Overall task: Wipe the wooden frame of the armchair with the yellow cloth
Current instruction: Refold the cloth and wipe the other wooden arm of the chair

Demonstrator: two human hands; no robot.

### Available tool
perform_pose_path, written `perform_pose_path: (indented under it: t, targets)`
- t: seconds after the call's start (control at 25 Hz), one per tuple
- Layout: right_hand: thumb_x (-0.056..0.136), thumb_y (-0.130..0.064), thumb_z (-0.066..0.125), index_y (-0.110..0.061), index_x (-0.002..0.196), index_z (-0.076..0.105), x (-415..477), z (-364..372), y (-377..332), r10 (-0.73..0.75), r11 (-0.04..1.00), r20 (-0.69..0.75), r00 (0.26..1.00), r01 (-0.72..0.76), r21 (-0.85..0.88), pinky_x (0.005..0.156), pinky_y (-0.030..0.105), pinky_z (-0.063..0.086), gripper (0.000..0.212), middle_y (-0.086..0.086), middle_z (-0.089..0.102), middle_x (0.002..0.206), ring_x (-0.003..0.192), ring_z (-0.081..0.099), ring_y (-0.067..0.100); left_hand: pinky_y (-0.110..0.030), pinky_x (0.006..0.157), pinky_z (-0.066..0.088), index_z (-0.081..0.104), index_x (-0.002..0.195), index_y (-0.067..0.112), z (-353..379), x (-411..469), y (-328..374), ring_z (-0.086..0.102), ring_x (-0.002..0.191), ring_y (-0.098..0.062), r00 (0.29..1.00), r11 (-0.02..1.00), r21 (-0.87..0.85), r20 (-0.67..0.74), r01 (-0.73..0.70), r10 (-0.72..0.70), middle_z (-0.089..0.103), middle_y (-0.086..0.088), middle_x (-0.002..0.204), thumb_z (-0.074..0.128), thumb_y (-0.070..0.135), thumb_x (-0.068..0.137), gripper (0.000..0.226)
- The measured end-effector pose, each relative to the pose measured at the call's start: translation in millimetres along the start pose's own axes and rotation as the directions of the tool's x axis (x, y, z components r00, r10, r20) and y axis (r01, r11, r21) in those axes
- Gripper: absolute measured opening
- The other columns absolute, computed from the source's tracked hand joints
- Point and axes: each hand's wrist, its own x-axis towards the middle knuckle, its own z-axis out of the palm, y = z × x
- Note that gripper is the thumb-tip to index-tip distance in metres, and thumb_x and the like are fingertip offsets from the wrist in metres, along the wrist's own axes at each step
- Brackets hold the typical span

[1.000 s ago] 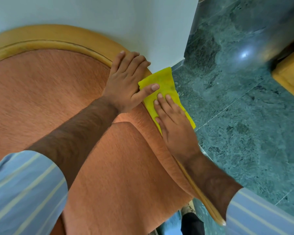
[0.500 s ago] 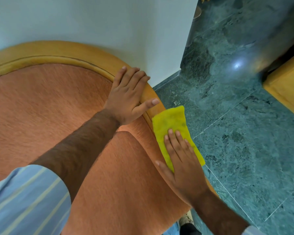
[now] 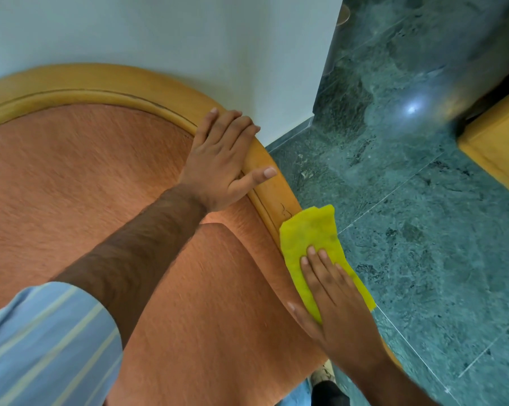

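Observation:
The armchair has a curved light wooden frame (image 3: 109, 83) around orange upholstery (image 3: 71, 186). My left hand (image 3: 221, 162) lies flat across the frame's right-hand curve, fingers together over the rail, thumb stretched along the wood. Lower on the same rail a yellow cloth (image 3: 312, 238) is pressed onto the wood by my right hand (image 3: 332, 300), palm down with fingers spread on the cloth. The cloth hides the rail beneath it and hangs a little over the outer edge.
A white wall (image 3: 188, 33) stands right behind the chair back. Dark green marble floor (image 3: 423, 230) spreads to the right. A yellow wooden piece of furniture (image 3: 499, 159) stands at the right edge. A shoe tip (image 3: 323, 376) shows below the seat.
My right hand has slid the yellow cloth down the right rail, away from my left hand. More bare wood shows between them. My left hand has stayed on the frame.

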Motion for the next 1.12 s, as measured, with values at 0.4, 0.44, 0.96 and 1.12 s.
perform_pose_path:
  t: [0.4,0.44,0.96,1.12]
  targets:
    - [0.1,-0.051,0.065,-0.005,0.163,0.031,137,-21,-26,-0.029,0.989,-0.091,0.995,0.042,0.14,0.128,0.054,0.033,0.084,0.011,0.025,0.174,0.163,0.018,0.028,-0.05,0.13,0.007,0.044,0.151,0.012,-9,1,5,0.029,0.154,-0.025,0.996,0.999,0.015,0.078,0.04,-0.041,0.047,-0.005,0.155,0.01,0.076,0.089,0.096]
    - [0.101,-0.052,0.064,-0.007,0.163,0.03,123,-19,-23,-0.025,0.992,-0.093,0.995,0.036,0.122,0.129,0.054,0.032,0.084,0.009,0.024,0.174,0.163,0.017,0.027,-0.05,0.13,0.006,0.044,0.152,0.012,-11,1,5,0.028,0.154,-0.024,0.995,0.999,0.007,0.093,0.043,-0.043,0.046,-0.005,0.156,0.008,0.077,0.088,0.098]
    - [0.103,-0.045,0.06,-0.005,0.16,0.038,112,-12,-26,-0.067,0.998,-0.155,0.986,0.068,0.005,0.128,0.054,0.033,0.073,0.013,0.033,0.171,0.16,0.028,0.03,-0.053,0.129,0.01,0.047,0.149,0.011,-4,1,6,0.031,0.153,-0.026,0.999,0.999,-0.027,0.039,0.039,-0.038,0.049,-0.006,0.153,0.014,0.075,0.09,0.093]
    - [0.104,-0.046,0.053,-0.007,0.16,0.038,107,-15,-13,-0.126,0.99,-0.14,0.982,0.134,0.048,0.126,0.053,0.037,0.07,0.01,0.034,0.171,0.16,0.029,0.027,-0.054,0.129,0.011,0.048,0.148,0.01,-3,-1,3,0.032,0.152,-0.026,0.999,0.999,-0.037,0.029,0.029,-0.028,0.05,-0.006,0.151,0.012,0.08,0.089,0.098]
